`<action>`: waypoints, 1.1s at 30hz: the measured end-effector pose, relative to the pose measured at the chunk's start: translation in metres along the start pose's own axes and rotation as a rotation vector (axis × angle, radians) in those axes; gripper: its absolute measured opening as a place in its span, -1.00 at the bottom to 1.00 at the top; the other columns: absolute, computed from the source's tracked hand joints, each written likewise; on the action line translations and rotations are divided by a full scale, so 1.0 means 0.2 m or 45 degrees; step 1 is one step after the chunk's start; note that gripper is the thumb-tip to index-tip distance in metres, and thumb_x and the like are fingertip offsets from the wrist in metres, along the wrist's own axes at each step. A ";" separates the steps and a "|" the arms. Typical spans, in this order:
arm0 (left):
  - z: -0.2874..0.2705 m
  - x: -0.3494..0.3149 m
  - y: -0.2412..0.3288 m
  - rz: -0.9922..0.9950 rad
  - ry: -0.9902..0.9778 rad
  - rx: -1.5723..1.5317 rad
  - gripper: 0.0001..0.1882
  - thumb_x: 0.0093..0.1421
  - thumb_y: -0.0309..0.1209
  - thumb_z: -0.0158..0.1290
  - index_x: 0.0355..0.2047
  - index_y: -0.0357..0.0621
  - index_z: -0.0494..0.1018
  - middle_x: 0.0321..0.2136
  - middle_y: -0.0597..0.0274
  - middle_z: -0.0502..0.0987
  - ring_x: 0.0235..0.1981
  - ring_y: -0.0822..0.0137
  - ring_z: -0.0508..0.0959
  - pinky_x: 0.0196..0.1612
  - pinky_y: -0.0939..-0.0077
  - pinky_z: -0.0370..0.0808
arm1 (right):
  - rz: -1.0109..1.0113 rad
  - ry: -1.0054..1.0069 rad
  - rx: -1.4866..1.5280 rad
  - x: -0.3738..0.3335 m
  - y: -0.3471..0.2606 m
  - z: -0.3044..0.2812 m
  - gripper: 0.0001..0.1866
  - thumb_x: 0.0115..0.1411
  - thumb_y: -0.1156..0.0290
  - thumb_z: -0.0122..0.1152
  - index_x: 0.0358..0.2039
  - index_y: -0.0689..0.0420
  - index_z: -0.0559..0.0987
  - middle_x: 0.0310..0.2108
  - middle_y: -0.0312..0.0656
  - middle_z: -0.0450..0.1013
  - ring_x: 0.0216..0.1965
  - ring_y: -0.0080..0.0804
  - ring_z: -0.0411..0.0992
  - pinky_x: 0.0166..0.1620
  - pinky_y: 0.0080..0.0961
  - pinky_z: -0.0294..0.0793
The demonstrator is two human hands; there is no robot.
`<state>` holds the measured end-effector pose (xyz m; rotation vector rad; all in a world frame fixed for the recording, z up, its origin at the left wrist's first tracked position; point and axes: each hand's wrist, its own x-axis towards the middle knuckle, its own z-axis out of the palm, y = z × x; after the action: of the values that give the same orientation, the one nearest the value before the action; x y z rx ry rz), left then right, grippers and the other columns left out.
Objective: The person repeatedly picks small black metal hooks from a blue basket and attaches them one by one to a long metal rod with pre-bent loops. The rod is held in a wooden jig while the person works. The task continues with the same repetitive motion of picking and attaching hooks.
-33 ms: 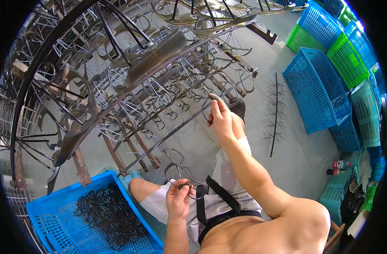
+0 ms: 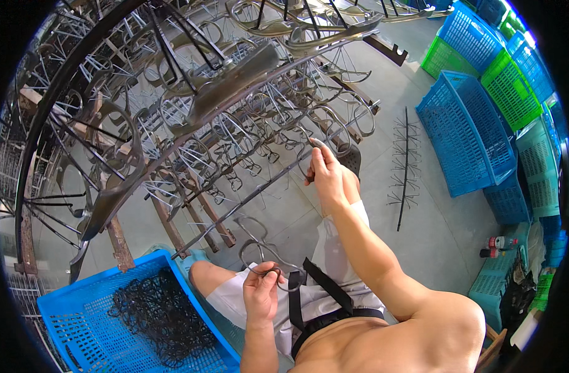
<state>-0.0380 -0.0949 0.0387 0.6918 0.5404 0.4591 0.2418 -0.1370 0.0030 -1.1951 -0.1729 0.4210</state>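
My left hand (image 2: 261,295) is closed in a pinch on looped metal pieces (image 2: 261,247), thin dark-grey rings joined by curved necks. They are held over my lap, beside the near part of a long dark rod (image 2: 235,208). My right hand (image 2: 327,174) is closed at the far part of this rod, its fingers round a looped metal piece (image 2: 317,142). The fingers partly hide that piece, and I cannot make out whether it hangs on the rod. More looped pieces (image 2: 353,121) hang from the rod's far end.
Racks (image 2: 235,81) crowded with hanging metal loops fill the left and far side. A blue basket (image 2: 67,317) of black tangled pieces (image 2: 163,317) stands at lower left. A spiked rod (image 2: 406,168) lies on the floor; blue crates (image 2: 465,130) and green crates (image 2: 511,87) line the right.
The looped metal pieces in my left hand have shifted slightly to the left and away from me. My right hand stays almost where it was.
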 end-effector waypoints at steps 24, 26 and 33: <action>-0.12 -0.12 -0.03 0.072 0.159 0.262 -0.51 0.31 -0.43 -0.24 0.21 0.12 -0.08 -0.49 0.06 0.47 -0.70 0.49 0.32 -0.77 0.59 0.37 | -0.019 0.266 -0.036 -0.14 0.10 0.44 -0.80 0.30 0.34 -0.06 -0.34 0.19 0.46 -0.77 -0.41 0.21 -0.75 -0.70 0.20 -0.70 -0.67 0.14; -0.14 -0.12 -0.03 0.068 0.180 0.227 -0.57 0.31 -0.43 -0.24 0.15 0.09 -0.03 -0.47 0.02 0.48 -0.69 0.45 0.33 -0.76 0.57 0.38 | 0.031 0.208 -0.014 -0.14 0.09 0.43 -0.78 0.29 0.32 -0.06 -0.44 0.18 0.42 -0.77 -0.41 0.21 -0.75 -0.69 0.20 -0.69 -0.66 0.14; -0.17 -0.08 -0.01 0.011 0.152 0.211 -0.81 0.28 -0.45 -0.19 -0.11 -0.11 0.14 -0.40 0.02 0.49 -0.65 0.43 0.38 -0.74 0.57 0.40 | 0.065 0.126 0.004 -0.14 0.10 0.41 -0.82 0.28 0.34 -0.03 -0.27 0.19 0.46 -0.72 -0.41 0.22 -0.76 -0.69 0.18 -0.70 -0.67 0.13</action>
<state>-0.0704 -0.0890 0.0208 0.8291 0.6934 0.4690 0.1833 -0.0721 0.0162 -1.2161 -0.0561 0.4054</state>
